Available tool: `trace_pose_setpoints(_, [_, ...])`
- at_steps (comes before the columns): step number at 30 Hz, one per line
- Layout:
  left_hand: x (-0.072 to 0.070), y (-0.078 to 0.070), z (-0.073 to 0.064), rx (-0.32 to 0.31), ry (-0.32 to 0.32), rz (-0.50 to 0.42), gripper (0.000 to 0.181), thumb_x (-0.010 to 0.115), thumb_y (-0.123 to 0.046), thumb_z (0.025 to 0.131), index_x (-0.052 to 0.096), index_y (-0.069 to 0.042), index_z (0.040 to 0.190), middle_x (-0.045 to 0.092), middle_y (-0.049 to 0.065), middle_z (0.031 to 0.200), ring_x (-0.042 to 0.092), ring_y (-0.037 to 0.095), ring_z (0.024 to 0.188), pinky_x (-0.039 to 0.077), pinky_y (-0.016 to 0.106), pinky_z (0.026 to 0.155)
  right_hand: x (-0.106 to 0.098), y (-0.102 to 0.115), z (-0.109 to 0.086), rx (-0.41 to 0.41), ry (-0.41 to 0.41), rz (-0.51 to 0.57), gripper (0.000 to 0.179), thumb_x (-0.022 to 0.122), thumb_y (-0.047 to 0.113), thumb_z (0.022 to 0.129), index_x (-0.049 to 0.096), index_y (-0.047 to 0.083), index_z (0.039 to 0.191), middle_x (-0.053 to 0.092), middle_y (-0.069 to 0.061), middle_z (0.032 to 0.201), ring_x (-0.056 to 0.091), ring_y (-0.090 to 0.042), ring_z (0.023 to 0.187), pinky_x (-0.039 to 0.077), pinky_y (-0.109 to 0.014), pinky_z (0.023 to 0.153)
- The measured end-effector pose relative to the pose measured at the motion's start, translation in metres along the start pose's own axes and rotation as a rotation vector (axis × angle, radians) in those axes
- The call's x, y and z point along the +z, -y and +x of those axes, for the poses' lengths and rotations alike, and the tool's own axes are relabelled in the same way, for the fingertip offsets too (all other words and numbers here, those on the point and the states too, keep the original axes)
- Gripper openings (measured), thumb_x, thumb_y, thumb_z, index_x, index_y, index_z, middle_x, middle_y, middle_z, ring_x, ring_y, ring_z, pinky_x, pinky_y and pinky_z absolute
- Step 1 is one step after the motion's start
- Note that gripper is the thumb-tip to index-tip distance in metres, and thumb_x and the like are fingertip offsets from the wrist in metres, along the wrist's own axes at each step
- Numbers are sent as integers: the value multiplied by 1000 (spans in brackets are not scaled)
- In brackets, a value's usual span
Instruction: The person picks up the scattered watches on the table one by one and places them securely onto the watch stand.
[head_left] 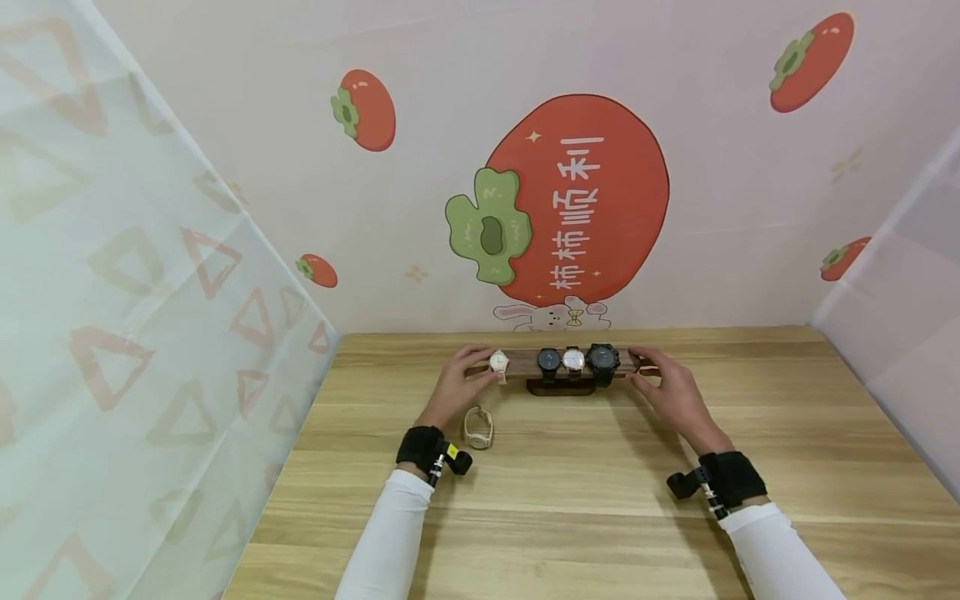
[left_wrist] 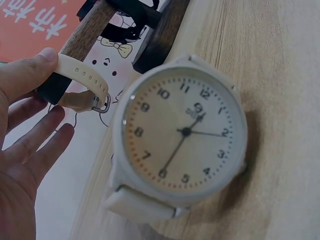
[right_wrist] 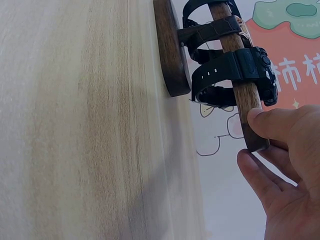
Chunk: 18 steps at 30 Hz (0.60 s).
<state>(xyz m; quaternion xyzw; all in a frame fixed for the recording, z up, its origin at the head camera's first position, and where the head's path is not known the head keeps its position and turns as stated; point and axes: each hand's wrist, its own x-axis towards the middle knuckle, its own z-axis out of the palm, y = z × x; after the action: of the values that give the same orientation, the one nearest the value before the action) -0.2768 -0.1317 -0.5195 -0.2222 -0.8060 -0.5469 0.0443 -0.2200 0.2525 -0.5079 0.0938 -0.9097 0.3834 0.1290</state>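
A dark wooden watch stand [head_left: 521,361], a bar on a short base [head_left: 561,387], stands near the back wall. My left hand [head_left: 454,385] pinches a cream-strapped watch [head_left: 498,361] at the bar's left end; in the left wrist view my thumb rests on its strap [left_wrist: 85,75]. My right hand [head_left: 671,389] grips the bar's right end [right_wrist: 253,125] between thumb and fingers. Between the hands, a black watch [head_left: 549,360], a white-faced watch [head_left: 573,359] and a bulky black watch [head_left: 603,357] sit round the bar.
Another cream watch [head_left: 478,428] lies on the wooden table [head_left: 570,500] near my left wrist, its numbered dial [left_wrist: 182,132] large in the left wrist view. The back wall [head_left: 720,208] bears a persimmon print, and patterned side walls flank the table.
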Motion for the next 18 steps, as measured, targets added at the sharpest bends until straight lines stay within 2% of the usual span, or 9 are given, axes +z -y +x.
trace_pose_setpoints(6, [1, -2, 3, -1, 18, 34, 52, 82, -14, 95, 66, -1, 143, 60, 14, 146, 58, 35, 137, 55, 52, 114, 1, -1, 0, 2, -8, -3, 50, 72, 3, 101, 57, 0, 148, 68, -26, 133, 65, -47, 122, 58, -62, 98])
trace_pose_setpoints(11, [1, -4, 4, 23, 26, 58, 53, 82, -12, 95, 65, 3, 143, 60, 15, 145, 60, 35, 134, 55, 48, 114, 1, -1, 1, 1, -8, 1, 50, 71, 3, 101, 57, 0, 148, 68, -25, 132, 65, -47, 123, 58, -62, 99])
trace_pose_setpoints(18, [3, -4, 6, 16, 53, 95, 54, 82, -15, 95, 66, -5, 145, 60, 11, 147, 60, 31, 135, 55, 43, 114, 2, -2, 1, -6, -8, 6, 50, 72, 3, 101, 57, 0, 148, 68, -25, 131, 65, -47, 122, 58, -62, 98])
